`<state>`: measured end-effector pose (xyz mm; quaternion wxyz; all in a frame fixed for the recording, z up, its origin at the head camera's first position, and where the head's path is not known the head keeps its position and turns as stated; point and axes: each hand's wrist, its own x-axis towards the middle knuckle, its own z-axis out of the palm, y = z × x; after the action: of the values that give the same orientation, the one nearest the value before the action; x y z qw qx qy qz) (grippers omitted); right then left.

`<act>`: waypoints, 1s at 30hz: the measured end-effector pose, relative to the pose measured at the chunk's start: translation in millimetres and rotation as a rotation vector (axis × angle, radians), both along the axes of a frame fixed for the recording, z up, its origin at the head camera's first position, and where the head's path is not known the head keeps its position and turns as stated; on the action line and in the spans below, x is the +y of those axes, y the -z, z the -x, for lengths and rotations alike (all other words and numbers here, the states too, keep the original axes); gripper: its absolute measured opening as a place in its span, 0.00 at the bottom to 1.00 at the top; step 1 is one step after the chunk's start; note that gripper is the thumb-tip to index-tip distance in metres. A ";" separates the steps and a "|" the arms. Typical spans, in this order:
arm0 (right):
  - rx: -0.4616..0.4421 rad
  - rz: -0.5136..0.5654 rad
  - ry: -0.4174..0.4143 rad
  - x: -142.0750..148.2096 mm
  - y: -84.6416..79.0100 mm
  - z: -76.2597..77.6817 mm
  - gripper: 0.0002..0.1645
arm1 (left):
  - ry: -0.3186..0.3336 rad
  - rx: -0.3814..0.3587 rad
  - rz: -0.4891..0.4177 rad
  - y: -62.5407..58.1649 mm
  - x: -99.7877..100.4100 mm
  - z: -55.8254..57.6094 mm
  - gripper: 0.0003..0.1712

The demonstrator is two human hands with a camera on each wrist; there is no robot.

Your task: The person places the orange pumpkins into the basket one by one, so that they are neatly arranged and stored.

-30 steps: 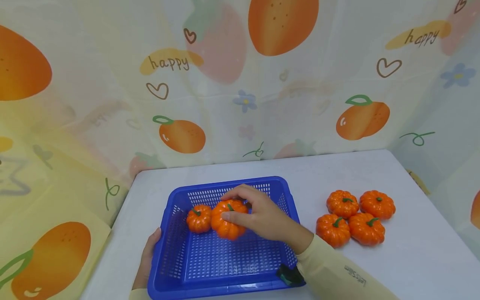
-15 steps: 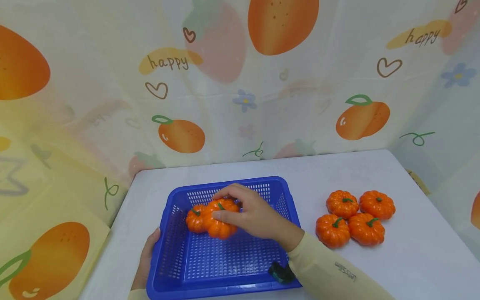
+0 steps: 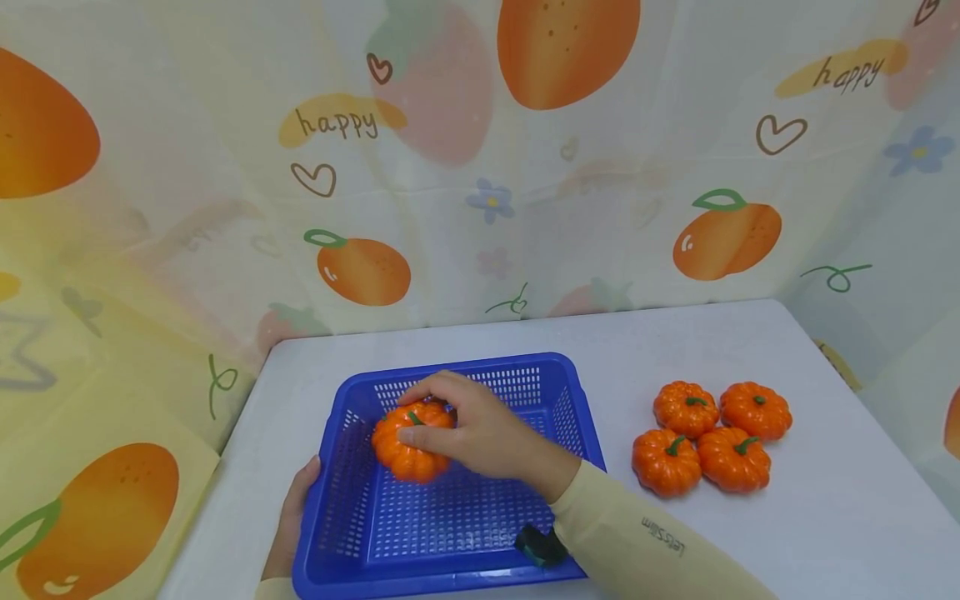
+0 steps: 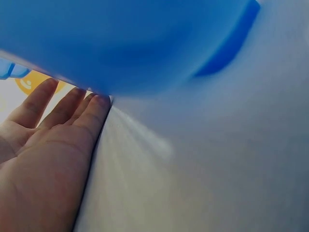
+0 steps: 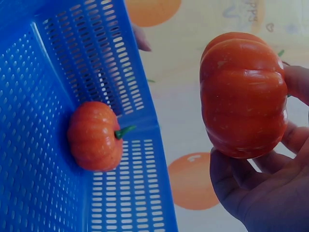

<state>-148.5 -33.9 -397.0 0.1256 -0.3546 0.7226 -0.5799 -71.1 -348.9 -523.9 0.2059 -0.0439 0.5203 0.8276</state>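
My right hand (image 3: 480, 429) grips a glossy orange toy pumpkin (image 3: 408, 457) with a green stem, thumb on one side and fingers on the other. It hangs over the left part of a blue plastic basket (image 3: 420, 582). In the right wrist view the held pumpkin (image 5: 244, 96) is apart from the basket wall. A smaller pumpkin (image 5: 94, 137) sits inside, in a corner; from the head it is almost wholly covered by the held one. My left hand (image 3: 289, 525) touches the basket's left outer side. Its fingers (image 4: 89, 113) look extended in the left wrist view, tips at the basket.
Several more orange pumpkins (image 3: 735, 458) lie grouped on the white table (image 3: 570, 337), right of the basket. Behind the table hangs a fruit-patterned cloth (image 3: 570, 242). A small dark object (image 3: 540, 546) shows beside the right wrist, over the basket's front rim.
My right hand has carried the pumpkin leftward over the basket, so it now covers the smaller pumpkin in the head view. The left hand and the basket have stayed in place.
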 end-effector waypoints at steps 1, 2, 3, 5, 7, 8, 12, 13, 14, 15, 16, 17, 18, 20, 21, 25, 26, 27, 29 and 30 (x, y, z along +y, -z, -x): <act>-0.005 -0.001 -0.004 -1.8 -0.3 -0.1 0.21 | -0.010 -0.007 0.004 -0.4 0.8 -0.2 0.33; -0.006 -0.002 -0.009 -3.7 -0.7 -0.1 0.21 | -0.017 -0.041 0.001 -1.5 2.0 -1.1 0.33; -0.009 -0.003 -0.013 -5.7 -0.9 -0.2 0.21 | -0.025 -0.072 -0.004 -2.7 3.4 -2.0 0.33; -0.006 -0.008 -0.019 -10.1 -0.8 -0.2 0.21 | -0.045 -0.137 -0.006 -5.1 6.0 -3.7 0.33; -0.011 -0.011 -0.024 -14.5 0.1 -0.6 0.20 | -0.065 -0.172 -0.002 -6.8 7.7 -4.4 0.33; -0.011 -0.014 -0.028 -16.6 0.6 -0.9 0.21 | -0.065 -0.188 -0.006 -7.5 8.1 -4.9 0.33; -0.031 -0.010 -0.045 -25.1 2.9 -2.8 0.21 | -0.051 -0.178 -0.022 -8.8 6.4 -4.5 0.34; -0.032 -0.013 -0.048 -27.1 3.0 -3.1 0.21 | -0.040 -0.175 -0.027 -8.5 5.7 -4.3 0.34; -0.032 -0.017 -0.051 -28.9 3.1 -3.6 0.21 | -0.033 -0.168 -0.029 -7.8 4.8 -4.0 0.34; -0.032 -0.023 -0.053 -30.5 3.6 -3.8 0.21 | -0.030 -0.164 -0.028 -7.2 4.2 -3.6 0.34; -0.030 -0.029 -0.055 -32.1 4.1 -3.8 0.20 | -0.027 -0.161 -0.024 -6.4 3.9 -3.3 0.33; -0.030 -0.041 -0.058 -33.4 5.1 -3.5 0.20 | -0.025 -0.155 -0.017 -5.2 3.5 -2.7 0.33; -0.033 -0.052 -0.062 -34.4 6.4 -3.0 0.19 | -0.025 -0.151 -0.012 -4.5 3.7 -2.6 0.33; -0.037 -0.075 -0.069 -36.1 10.4 -1.4 0.19 | -0.031 -0.141 0.002 -4.2 4.1 -2.3 0.33; -0.042 -0.088 -0.073 -36.8 13.1 -0.3 0.19 | -0.030 -0.138 0.003 -4.3 4.0 -2.3 0.33; -0.076 -0.124 -0.100 -39.3 23.3 4.2 0.21 | -0.002 -0.114 -0.037 -5.7 3.0 -2.3 0.34; -0.079 -0.134 -0.104 -39.6 25.2 5.3 0.20 | 0.006 -0.110 -0.054 -5.9 2.7 -2.2 0.35; -0.095 -0.135 -0.112 -39.7 26.9 6.3 0.20 | 0.009 -0.110 -0.067 -6.2 2.5 -2.3 0.35; -0.121 -0.132 -0.124 -39.9 29.6 8.4 0.19 | 0.013 -0.115 -0.084 -6.6 2.7 -2.5 0.35; -0.136 -0.128 -0.129 -39.9 31.0 9.4 0.19 | 0.010 -0.121 -0.085 -6.6 3.0 -2.6 0.35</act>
<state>-157.9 -73.7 -428.0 0.2336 -0.3514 0.7238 -0.5459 -68.5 -345.9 -517.3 0.2426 -0.0824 0.4714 0.8439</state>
